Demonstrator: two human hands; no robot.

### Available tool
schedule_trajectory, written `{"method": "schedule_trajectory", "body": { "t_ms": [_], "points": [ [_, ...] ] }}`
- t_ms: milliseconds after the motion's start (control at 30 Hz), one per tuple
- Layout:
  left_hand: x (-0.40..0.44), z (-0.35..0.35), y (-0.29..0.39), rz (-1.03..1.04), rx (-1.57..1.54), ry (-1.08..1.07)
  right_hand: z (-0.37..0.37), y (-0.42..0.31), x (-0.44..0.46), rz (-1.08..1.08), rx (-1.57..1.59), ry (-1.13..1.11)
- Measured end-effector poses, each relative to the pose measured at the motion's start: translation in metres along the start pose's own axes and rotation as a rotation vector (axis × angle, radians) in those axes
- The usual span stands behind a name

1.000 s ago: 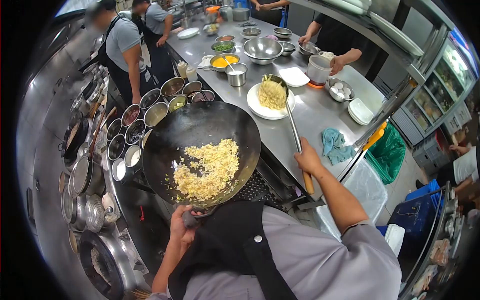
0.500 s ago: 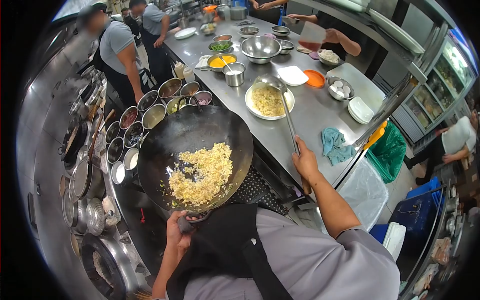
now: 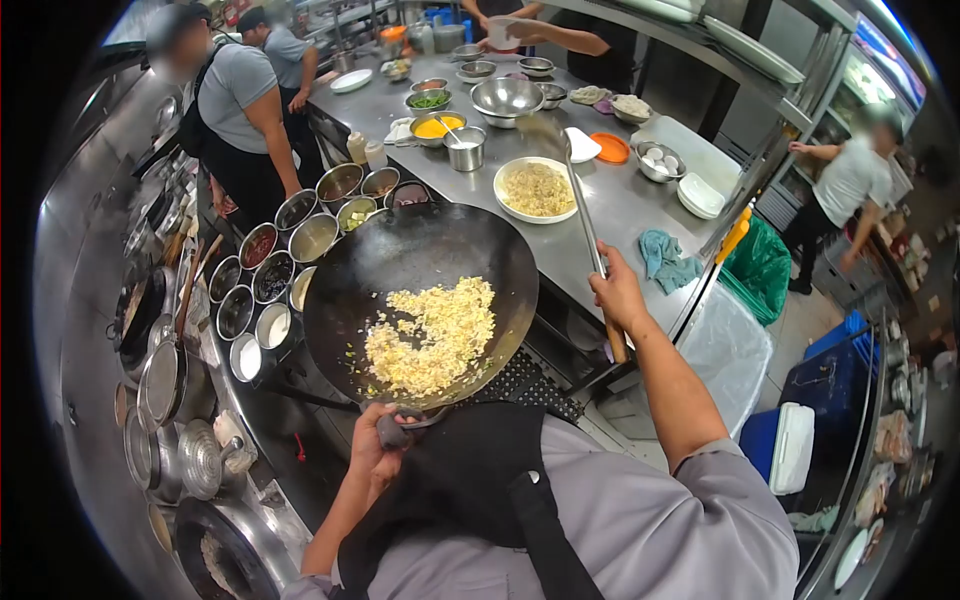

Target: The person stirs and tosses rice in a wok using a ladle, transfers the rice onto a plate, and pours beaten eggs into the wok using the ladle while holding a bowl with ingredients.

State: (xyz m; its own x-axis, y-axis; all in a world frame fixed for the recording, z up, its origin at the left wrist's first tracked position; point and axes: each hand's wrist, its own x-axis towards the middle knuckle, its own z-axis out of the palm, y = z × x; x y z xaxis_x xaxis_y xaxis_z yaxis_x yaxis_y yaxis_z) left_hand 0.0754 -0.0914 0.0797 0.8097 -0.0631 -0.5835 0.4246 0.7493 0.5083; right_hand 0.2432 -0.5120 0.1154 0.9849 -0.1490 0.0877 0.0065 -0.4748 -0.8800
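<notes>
Left grip (image 3: 380, 442): holding one wok (image 3: 420, 232) | right grip (image 3: 618, 288): holding one ladle (image 3: 584, 212) | one plate (image 3: 512, 210) of rice (image 3: 538, 190)

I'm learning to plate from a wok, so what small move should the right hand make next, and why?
Probably swing the ladle over the wok for another scoop: the right hand holds it with its blurred head beyond the white dish, which already holds food, while more food lies in the wok.

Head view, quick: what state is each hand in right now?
Left hand: closed, holding the wok.
Right hand: closed, holding the ladle.
</notes>
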Motion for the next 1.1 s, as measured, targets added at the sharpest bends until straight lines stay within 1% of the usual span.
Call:
{"method": "schedule_trajectory", "body": {
  "t_ms": [33, 67, 100, 167, 200, 233, 267, 300, 367, 400, 433, 467, 500, 533, 567, 633, 667, 700, 733, 767, 833, 900, 933, 967, 1000, 1033, 1100],
  "points": [
    [0.002, -0.009, 0.006, -0.006, 0.005, -0.008, 0.0, -0.016, -0.023, -0.049, 0.044, 0.04],
    [0.005, -0.016, 0.012, -0.119, -0.058, -0.075, 0.001, -0.038, -0.049, -0.099, 0.087, 0.077],
    [0.006, -0.021, 0.019, -0.229, -0.127, -0.14, 0.002, -0.058, -0.077, -0.09, 0.134, 0.073],
    [-0.009, -0.012, 0.026, -0.19, -0.143, -0.134, 0.005, -0.089, -0.144, -0.068, 0.216, 0.056],
    [-0.016, -0.004, 0.032, -0.173, -0.126, -0.183, 0.013, -0.094, -0.175, -0.064, 0.249, 0.047],
    [-0.019, 0.004, 0.039, -0.156, -0.108, -0.231, 0.026, -0.083, -0.201, -0.108, 0.339, 0.013],
    [-0.006, 0.014, 0.046, -0.22, -0.191, -0.225, 0.04, -0.069, -0.228, -0.148, 0.427, -0.024],
    [0.015, 0.025, 0.051, -0.291, -0.275, -0.21, 0.056, -0.054, -0.251, -0.076, 0.511, -0.075],
    [0.062, 0.057, 0.072, -0.506, -0.384, -0.297, 0.079, -0.037, -0.269, 0.151, 0.369, -0.195],
    [0.058, 0.052, 0.063, -0.518, -0.368, -0.299, 0.092, -0.034, -0.277, 0.121, 0.353, -0.172],
    [0.051, 0.05, 0.05, -0.329, -0.313, -0.274, 0.097, -0.034, -0.279, 0.076, 0.327, -0.142],
    [0.046, 0.049, 0.038, -0.133, -0.272, -0.258, 0.093, -0.035, -0.285, 0.157, 0.367, -0.156],
    [0.026, 0.028, 0.025, -0.177, -0.19, -0.317, 0.089, -0.037, -0.288, 0.071, 0.353, -0.138],
    [0.002, 0.018, 0.022, -0.234, -0.123, -0.226, 0.079, -0.039, -0.287, 0.086, 0.344, -0.122],
    [-0.004, 0.022, 0.029, -0.233, -0.114, -0.222, 0.07, -0.041, -0.292, 0.108, 0.343, -0.109],
    [-0.01, 0.028, 0.039, -0.212, -0.089, -0.281, 0.061, -0.054, -0.291, 0.144, 0.423, -0.08],
    [0.019, 0.035, 0.047, -0.223, -0.127, -0.359, 0.061, -0.067, -0.291, 0.137, 0.41, -0.059],
    [0.042, 0.061, 0.055, -0.198, -0.119, -0.307, 0.058, -0.073, -0.287, 0.141, 0.405, -0.051],
    [0.089, 0.081, 0.06, -0.353, -0.236, -0.226, 0.056, -0.08, -0.283, 0.144, 0.419, -0.029],
    [0.097, 0.106, 0.065, -0.442, -0.288, -0.23, 0.054, -0.085, -0.283, 0.152, 0.434, -0.004],
    [0.097, 0.08, 0.036, -0.27, -0.285, -0.335, 0.043, -0.096, -0.292, 0.133, 0.463, 0.02],
    [0.045, 0.012, 0.005, -0.273, -0.045, -0.461, 0.034, -0.098, -0.314, 0.132, 0.491, -0.004],
    [0.034, 0.016, 0.017, -0.271, -0.036, -0.462, 0.035, -0.087, -0.321, 0.146, 0.581, 0.003],
    [0.012, 0.011, 0.023, -0.306, -0.054, -0.317, 0.039, -0.088, -0.326, 0.171, 0.583, -0.003],
    [-0.011, 0.002, 0.026, -0.344, -0.079, -0.163, 0.042, -0.093, -0.331, 0.27, 0.561, -0.007],
    [-0.016, 0.01, 0.039, -0.307, -0.093, -0.173, 0.043, -0.1, -0.328, 0.346, 0.533, -0.006],
    [-0.002, 0.007, 0.046, -0.401, -0.215, -0.228, 0.046, -0.112, -0.325, 0.315, 0.523, -0.033]
  ]
}}
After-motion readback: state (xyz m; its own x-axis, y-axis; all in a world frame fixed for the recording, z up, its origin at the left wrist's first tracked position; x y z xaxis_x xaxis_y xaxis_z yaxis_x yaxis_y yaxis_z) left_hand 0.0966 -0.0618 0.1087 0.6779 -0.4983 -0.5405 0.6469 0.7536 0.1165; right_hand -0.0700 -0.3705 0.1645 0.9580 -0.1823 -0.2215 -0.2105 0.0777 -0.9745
